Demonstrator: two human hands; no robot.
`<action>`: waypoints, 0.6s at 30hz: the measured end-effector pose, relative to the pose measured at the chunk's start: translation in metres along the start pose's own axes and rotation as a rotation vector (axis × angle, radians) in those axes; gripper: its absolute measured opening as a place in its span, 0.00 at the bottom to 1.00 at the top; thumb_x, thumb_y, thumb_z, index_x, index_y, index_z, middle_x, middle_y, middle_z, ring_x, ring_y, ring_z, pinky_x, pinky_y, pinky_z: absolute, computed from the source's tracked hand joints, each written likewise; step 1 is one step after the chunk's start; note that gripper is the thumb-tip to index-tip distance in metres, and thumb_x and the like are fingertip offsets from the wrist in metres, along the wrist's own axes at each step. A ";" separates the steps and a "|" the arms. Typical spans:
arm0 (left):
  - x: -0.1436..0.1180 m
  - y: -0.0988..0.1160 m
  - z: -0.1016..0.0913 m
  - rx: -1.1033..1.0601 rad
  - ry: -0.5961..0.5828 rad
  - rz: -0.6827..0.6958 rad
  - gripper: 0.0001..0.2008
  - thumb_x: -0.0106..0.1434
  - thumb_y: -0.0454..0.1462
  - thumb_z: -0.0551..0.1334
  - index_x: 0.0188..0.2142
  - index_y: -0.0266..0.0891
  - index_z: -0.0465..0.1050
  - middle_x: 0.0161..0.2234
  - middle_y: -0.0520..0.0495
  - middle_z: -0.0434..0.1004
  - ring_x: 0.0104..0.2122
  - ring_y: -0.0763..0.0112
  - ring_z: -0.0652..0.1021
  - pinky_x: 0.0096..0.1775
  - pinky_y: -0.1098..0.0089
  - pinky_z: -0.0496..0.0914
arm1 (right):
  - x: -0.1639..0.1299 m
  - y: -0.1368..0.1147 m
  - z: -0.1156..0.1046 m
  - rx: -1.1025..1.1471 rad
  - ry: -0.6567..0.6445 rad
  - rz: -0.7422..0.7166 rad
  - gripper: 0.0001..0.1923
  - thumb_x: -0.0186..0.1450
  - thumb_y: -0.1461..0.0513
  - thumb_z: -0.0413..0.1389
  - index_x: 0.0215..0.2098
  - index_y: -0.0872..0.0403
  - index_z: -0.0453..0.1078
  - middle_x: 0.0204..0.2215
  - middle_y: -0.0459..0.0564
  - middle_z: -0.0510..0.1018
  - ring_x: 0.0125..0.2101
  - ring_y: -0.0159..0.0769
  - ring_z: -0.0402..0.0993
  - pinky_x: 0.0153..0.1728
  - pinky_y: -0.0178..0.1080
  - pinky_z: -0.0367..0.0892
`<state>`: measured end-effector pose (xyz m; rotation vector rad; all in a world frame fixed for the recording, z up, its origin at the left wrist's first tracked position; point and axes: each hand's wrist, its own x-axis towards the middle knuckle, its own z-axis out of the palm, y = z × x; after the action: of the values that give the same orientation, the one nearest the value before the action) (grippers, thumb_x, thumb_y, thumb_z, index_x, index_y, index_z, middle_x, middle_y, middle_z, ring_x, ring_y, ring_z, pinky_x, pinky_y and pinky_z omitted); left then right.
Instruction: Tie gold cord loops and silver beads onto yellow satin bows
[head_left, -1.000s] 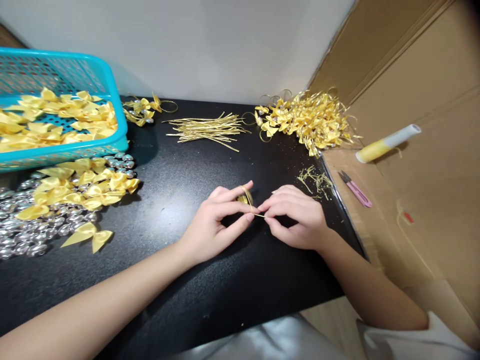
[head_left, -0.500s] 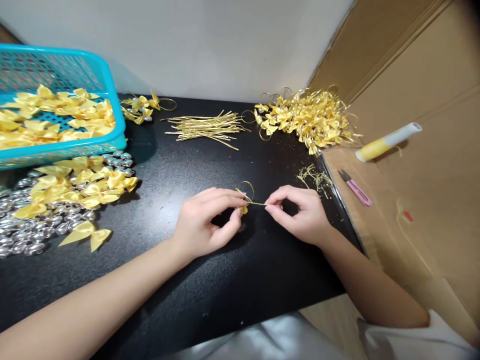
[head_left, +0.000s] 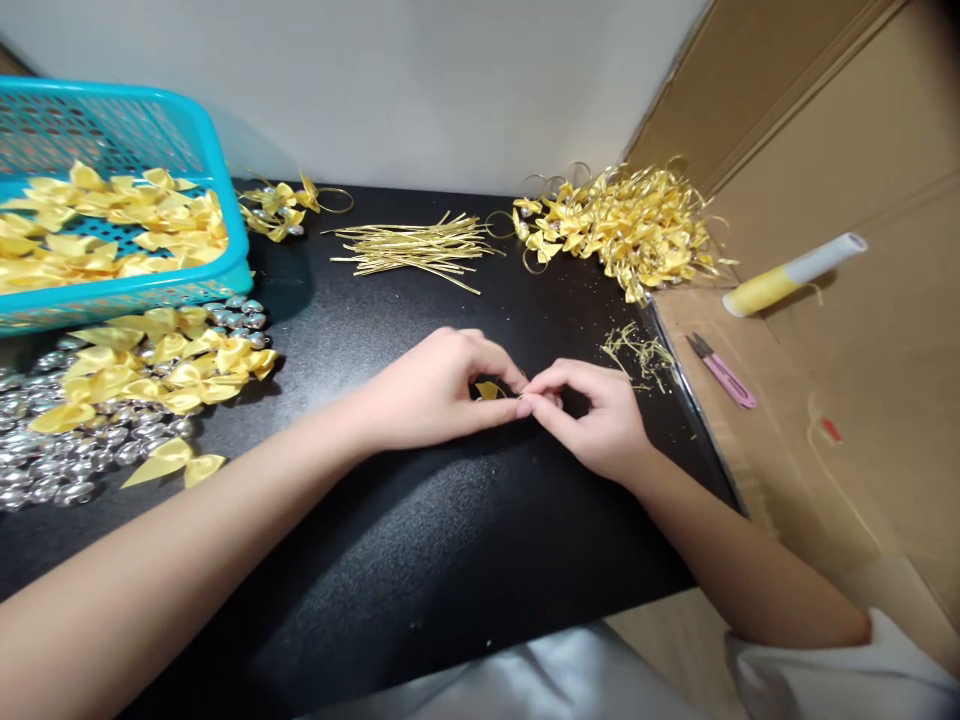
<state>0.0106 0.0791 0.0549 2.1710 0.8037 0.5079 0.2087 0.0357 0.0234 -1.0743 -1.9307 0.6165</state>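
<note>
Both hands are meeting at mid worktop (head_left: 420,560), fingertips touching. The left hand (head_left: 431,395) is curling over a small yellow bow (head_left: 487,390), thumb & forefinger pinching it; only a corner of the bow is showing betw. the fingers. The right hand (head_left: 600,420) is closing its thumb & forefinger just right of the bow, prob. on a thin gold cord, too fine to tell for sure. Bow is sitting nearer the left hand, its long axis running roughly left-right, hand to hand. Cut gold cords (head_left: 416,250) are lying well beyond, toward the wall.
</note>
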 end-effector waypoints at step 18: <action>0.030 -0.019 -0.007 -0.263 -0.285 -0.175 0.05 0.57 0.36 0.66 0.30 0.41 0.82 0.28 0.52 0.82 0.30 0.70 0.79 0.34 0.74 0.70 | 0.002 0.007 -0.003 0.225 0.104 0.280 0.03 0.59 0.65 0.61 0.27 0.53 0.74 0.22 0.44 0.78 0.22 0.29 0.71 0.24 0.34 0.69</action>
<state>0.0212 0.1132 0.0484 1.8575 0.7171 0.1962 0.2140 0.0406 0.0206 -1.2148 -1.5914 0.8909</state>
